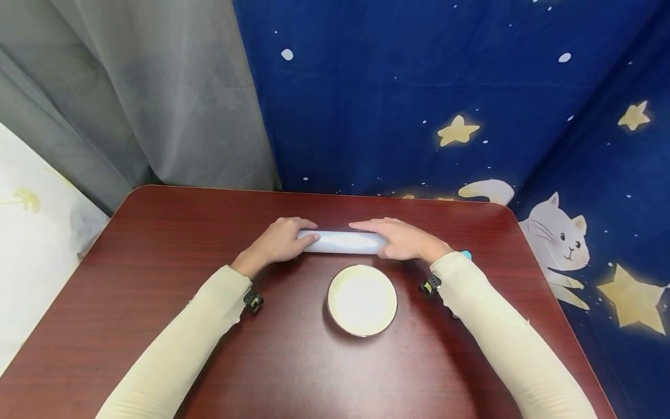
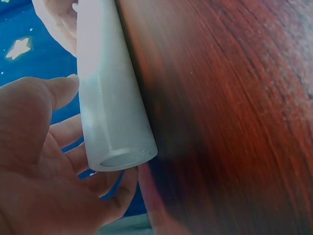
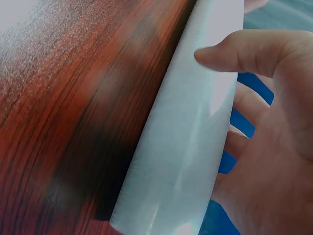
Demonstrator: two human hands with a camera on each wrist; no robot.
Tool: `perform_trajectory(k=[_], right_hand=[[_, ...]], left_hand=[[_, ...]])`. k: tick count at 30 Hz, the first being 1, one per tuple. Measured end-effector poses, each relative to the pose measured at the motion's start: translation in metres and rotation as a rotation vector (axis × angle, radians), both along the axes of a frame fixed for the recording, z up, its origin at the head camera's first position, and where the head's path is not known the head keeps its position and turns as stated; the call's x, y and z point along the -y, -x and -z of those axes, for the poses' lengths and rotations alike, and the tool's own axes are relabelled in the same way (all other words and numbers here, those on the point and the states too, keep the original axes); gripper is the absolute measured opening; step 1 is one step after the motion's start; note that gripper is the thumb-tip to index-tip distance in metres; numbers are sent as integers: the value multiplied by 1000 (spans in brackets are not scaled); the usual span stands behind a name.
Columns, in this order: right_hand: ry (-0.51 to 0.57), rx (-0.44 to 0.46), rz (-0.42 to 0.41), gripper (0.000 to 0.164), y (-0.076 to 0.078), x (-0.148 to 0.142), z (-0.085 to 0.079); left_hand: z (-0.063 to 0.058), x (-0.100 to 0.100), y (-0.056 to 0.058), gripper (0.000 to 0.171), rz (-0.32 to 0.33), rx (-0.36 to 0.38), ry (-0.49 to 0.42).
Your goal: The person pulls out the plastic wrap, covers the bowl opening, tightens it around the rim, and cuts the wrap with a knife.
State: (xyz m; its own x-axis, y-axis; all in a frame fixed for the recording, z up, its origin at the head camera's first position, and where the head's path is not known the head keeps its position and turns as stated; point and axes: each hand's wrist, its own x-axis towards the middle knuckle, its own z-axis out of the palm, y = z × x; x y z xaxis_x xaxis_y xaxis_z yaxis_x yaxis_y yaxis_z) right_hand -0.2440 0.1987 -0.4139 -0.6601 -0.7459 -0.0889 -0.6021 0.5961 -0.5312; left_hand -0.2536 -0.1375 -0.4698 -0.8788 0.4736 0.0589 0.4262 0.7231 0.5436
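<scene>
A whitish, glossy roll of plastic wrap [image 1: 345,242] lies crosswise over the far half of the table, its hollow end [image 2: 122,159] showing in the left wrist view. My left hand [image 1: 281,238] holds the roll's left end, thumb on the near side and fingers behind. At the other end, my right hand [image 1: 407,238] holds it too; in the right wrist view its thumb [image 3: 220,54] lies across the surface and the other fingers are partly hidden behind. Nearer to me, between the forearms, stands a cream bowl [image 1: 362,300] with a dark rim.
The dark red wooden table [image 1: 157,279] has rounded far corners. Behind its far edge hang a grey curtain [image 1: 178,105] and a blue star-patterned curtain [image 1: 366,105]. Small dark cameras sit at both wrists, inside the pale sleeves [image 1: 199,331].
</scene>
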Motion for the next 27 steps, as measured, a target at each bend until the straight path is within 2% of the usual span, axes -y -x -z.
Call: perform_trajectory(k=[1, 5, 10, 15, 16, 18, 19, 22, 23, 24, 25, 26, 27], right_hand=[[7, 8, 12, 84, 0, -1, 0], [33, 45, 70, 84, 0, -10, 1], [31, 59, 135, 77, -3, -28, 2], [35, 30, 157, 64, -5, -53, 6], [39, 11, 150, 61, -2, -61, 13], [52, -13, 144, 57, 1, -73, 24], [58, -17, 143, 55, 2, -78, 26], [78, -11, 146, 52, 3, -90, 34], [80, 3, 157, 52, -1, -89, 28], [79, 20, 170, 52, -6, -87, 21], [76, 19, 176, 51, -8, -88, 20], [68, 25, 187, 50, -10, -87, 17], [61, 26, 192, 49, -12, -87, 15]], left_hand=[[5, 2, 2, 51, 3, 0, -9], [13, 6, 4, 47, 9, 22, -49], [4, 7, -2, 46, 41, 16, -68], [5, 8, -4, 42, 50, -9, -64], [7, 8, -3, 43, 54, -24, -58], [1, 8, -8, 43, 60, -39, -63], [3, 11, -8, 46, 77, -49, -76], [-10, 11, -18, 46, 73, -49, -68], [-18, 11, -23, 45, 70, -35, -67], [-20, 11, -25, 45, 66, -34, -61], [-22, 11, -26, 44, 62, -32, -55], [-30, 9, -30, 41, 47, -25, -38], [-31, 9, -31, 40, 44, -22, -35]])
